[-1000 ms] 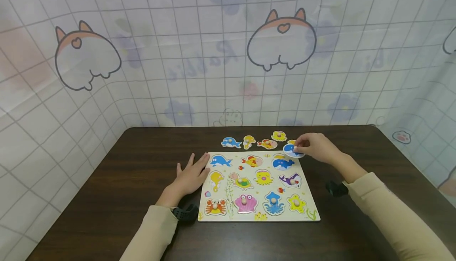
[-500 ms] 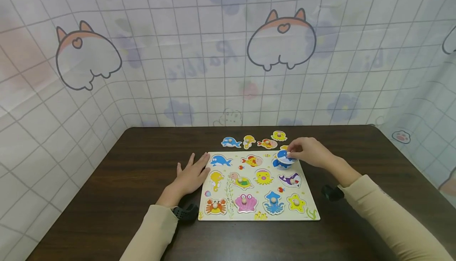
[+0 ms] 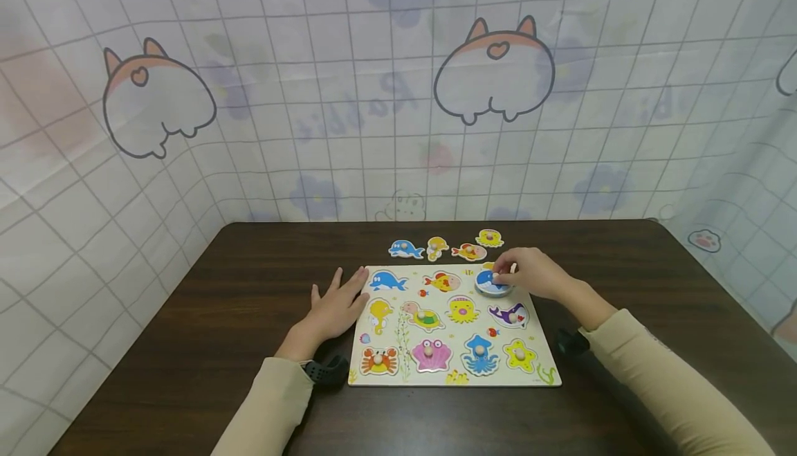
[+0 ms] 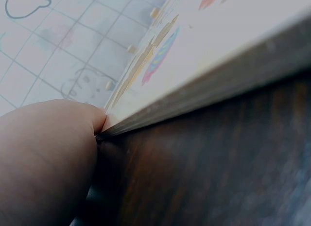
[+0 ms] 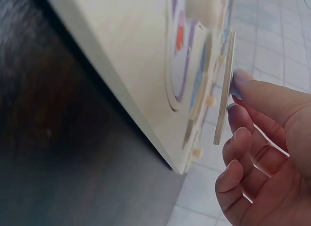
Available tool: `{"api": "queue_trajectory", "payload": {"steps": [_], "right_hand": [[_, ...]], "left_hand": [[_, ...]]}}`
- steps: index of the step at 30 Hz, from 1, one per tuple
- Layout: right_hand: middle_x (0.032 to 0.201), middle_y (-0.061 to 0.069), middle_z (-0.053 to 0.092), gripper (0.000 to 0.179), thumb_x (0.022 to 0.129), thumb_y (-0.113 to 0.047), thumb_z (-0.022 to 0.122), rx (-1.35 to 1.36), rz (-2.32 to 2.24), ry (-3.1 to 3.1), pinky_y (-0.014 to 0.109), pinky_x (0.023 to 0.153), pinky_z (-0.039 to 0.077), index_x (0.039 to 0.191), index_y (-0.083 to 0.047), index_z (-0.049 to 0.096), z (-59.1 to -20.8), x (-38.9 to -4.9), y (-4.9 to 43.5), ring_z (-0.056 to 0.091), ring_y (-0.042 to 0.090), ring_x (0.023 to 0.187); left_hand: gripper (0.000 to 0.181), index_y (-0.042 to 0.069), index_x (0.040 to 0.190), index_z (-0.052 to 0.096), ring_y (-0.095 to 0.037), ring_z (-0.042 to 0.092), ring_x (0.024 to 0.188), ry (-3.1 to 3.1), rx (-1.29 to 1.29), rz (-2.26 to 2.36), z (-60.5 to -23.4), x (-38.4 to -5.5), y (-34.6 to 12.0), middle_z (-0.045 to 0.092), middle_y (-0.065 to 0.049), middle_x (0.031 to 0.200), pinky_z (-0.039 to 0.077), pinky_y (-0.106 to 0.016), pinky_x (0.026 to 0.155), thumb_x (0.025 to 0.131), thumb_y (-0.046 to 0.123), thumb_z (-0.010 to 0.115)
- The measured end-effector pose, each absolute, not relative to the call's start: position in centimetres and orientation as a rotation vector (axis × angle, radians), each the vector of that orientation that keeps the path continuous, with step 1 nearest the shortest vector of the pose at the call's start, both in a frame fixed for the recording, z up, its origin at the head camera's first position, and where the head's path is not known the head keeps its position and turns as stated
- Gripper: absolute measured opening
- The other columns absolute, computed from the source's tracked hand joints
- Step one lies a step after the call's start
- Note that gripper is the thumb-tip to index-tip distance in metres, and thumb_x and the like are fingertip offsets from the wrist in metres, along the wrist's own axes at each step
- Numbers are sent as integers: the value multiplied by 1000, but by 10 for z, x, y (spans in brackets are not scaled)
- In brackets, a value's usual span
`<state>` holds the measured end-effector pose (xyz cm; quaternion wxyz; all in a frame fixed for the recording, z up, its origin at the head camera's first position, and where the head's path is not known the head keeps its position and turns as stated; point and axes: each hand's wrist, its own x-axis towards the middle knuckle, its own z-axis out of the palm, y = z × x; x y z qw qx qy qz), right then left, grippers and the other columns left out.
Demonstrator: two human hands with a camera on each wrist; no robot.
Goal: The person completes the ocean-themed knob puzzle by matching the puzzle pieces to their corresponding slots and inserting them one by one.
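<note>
A pale wooden peg puzzle board [image 3: 448, 335] with sea-animal pictures lies on the table. My right hand [image 3: 537, 275] pinches the peg of a blue whale puzzle piece [image 3: 488, 281] over the whale picture at the board's top right. The right wrist view shows that whale puzzle piece [image 5: 224, 90] edge-on, a little apart from the board, with thumb and finger on its peg. My left hand [image 3: 334, 309] rests with fingers spread at the board's left edge, its fingertips on the board. In the left wrist view, part of the left hand [image 4: 53, 148] meets the board's corner.
Behind the board lie a blue dolphin piece [image 3: 406, 249], a yellow seahorse piece [image 3: 436, 248], a fish piece [image 3: 470, 252] and a yellow octopus piece [image 3: 490, 238]. Several pegged pieces, such as the crab [image 3: 378, 360] and starfish [image 3: 519, 356], sit in the board. A patterned curtain [image 3: 349, 131] hangs behind the dark table [image 3: 205, 331].
My right hand has carried the whale piece left and toward me, from behind the board's far edge to over the whale picture. The left hand has stayed in place.
</note>
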<state>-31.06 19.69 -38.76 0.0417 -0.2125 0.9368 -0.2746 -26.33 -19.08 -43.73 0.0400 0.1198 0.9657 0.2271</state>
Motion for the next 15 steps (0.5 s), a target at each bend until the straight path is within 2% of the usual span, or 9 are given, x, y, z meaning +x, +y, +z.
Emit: {"api": "queue_trajectory", "payload": {"steps": [15], "right_hand": [[87, 2, 64, 12, 94, -15, 76, -676, -823, 2844, 32, 67, 47, 100, -4, 75, -396, -312, 192, 57, 18, 78]], "left_hand": [[62, 18, 165, 24, -39, 1, 156, 2961, 390, 717, -439, -263, -192, 22, -5, 169, -7, -77, 111, 110, 35, 45]]}}
